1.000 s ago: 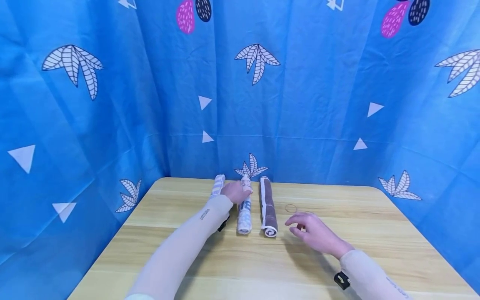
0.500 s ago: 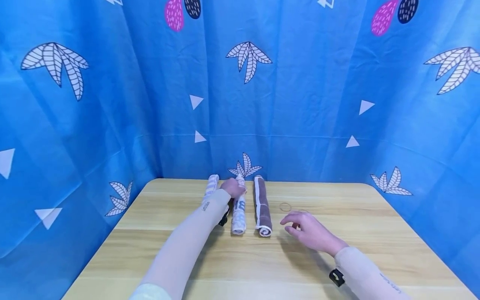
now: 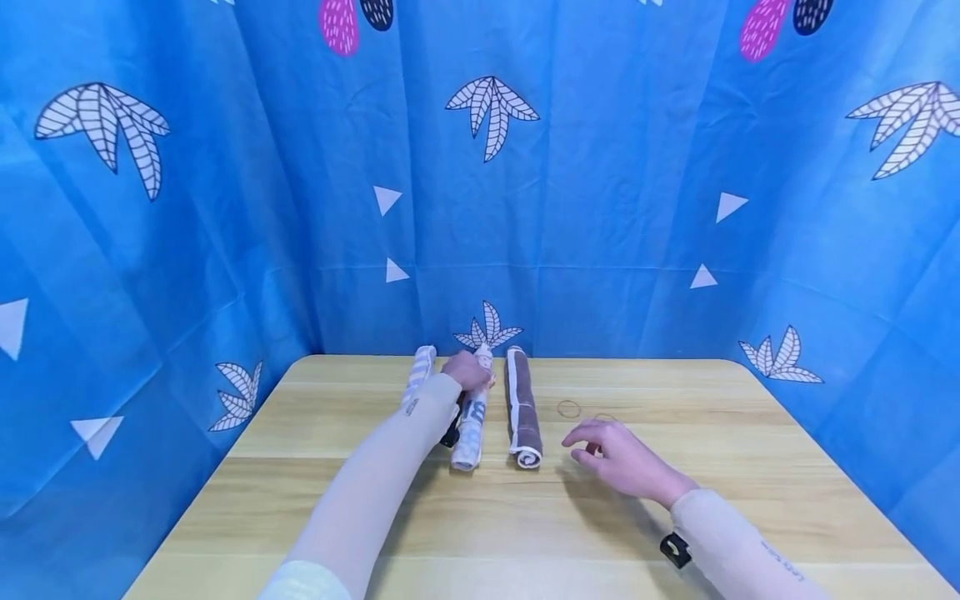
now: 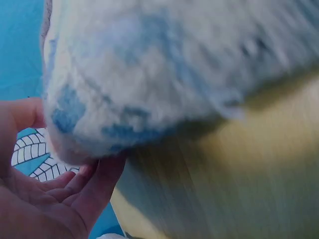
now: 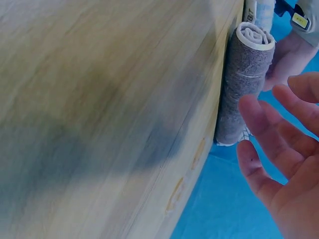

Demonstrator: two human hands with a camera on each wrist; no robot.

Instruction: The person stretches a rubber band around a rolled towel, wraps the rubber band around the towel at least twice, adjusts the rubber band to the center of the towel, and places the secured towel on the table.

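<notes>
The left grip holds the far end of a white-and-blue rolled towel between thumb and fingers. Just left of it lies a striped rolled towel; to its right, a brown rolled towel. Farther right, the right grip hovers relaxed, fingers parted, above the tabletop.

Middle towel roll between left roll and right roll, on table, curtain behind
</notes>
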